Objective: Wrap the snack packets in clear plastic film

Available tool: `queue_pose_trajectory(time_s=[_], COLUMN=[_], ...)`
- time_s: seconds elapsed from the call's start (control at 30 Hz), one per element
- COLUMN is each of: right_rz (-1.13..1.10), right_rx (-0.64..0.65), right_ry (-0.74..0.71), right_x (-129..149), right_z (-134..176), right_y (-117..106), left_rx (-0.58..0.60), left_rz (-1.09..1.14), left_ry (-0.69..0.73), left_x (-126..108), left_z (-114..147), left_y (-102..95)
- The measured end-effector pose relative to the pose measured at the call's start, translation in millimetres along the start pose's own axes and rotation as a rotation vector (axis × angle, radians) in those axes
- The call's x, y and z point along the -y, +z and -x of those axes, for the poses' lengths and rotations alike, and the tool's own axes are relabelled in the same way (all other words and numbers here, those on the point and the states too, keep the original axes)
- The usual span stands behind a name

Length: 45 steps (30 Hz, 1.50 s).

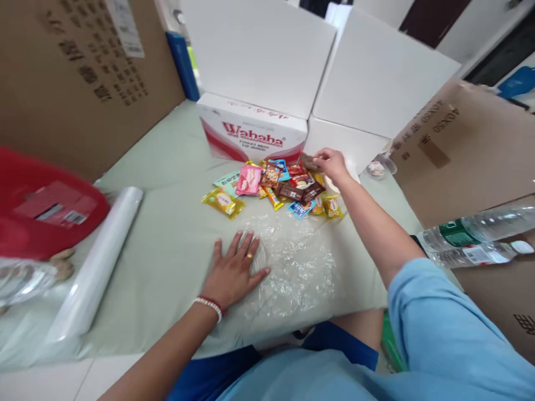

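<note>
Five spread digits of the left hand (234,272) lie flat at the left edge of the clear film (298,262), perhaps steadying it, while the right hand (333,164) seems to pinch a brown packet (308,162) at the snack heap's (291,192) far right, near the white-and-red box (254,133).

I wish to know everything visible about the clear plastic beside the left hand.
The clear plastic is thin, colourless and shiny, with many small creases that catch the light. It looks like soft film; whether bag or single sheet, I cannot tell. It lies spread out but wrinkled on the pale green table cover, on the near side of the wrapped snacks. The left hand rests, fingers spread, at its left edge, the thumb reaching over it.
</note>
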State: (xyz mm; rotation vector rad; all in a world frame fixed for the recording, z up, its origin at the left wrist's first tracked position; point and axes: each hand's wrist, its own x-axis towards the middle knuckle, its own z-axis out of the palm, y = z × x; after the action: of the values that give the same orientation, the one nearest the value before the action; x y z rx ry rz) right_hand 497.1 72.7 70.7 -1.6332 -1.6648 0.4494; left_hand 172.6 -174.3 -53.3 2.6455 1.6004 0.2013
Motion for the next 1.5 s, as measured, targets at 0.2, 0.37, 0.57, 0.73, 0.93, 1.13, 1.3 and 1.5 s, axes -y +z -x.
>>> queue_pose_trajectory(time_s=[0.2,0.37,0.57,0.73,0.93,1.13,1.3,1.5], right_rz=[0.011,0.123,0.168,0.224,0.299,0.205,0.096,0.197], right_rx=[0.137,0.355,0.592,0.497,0.655,0.535,0.451,0.712], right_ry=[-0.535,-0.566,-0.542,-0.518,-0.550,-0.484,-0.478,-0.460], right_x=[11.8,-2.8,-27.3,-17.5,-11.2,-29.7,-14.1,11.9], right_z=[141.2,246.5,275.9,261.5,247.7,245.4,250.5,242.8], right_y=[-16.7,18.7,7.1,11.6,32.1,13.1,26.7,41.2], left_rx=[0.012,0.041,0.144,0.213,0.235,0.211,0.200,0.124], left_rz=[0.024,0.012,0.040,0.050,0.033,0.055,0.060,0.044], left_ry=[0.004,0.033,0.024,0.021,0.010,0.029,0.070,0.105], left_x=[2.4,4.9,6.4,12.6,15.9,21.4,27.9,32.4], left_z=[1.5,-0.2,1.5,4.5,6.8,9.5,9.4,12.4], left_y=[-1.3,-1.7,-12.8,-16.7,-15.9,-12.6,-10.7,-7.3])
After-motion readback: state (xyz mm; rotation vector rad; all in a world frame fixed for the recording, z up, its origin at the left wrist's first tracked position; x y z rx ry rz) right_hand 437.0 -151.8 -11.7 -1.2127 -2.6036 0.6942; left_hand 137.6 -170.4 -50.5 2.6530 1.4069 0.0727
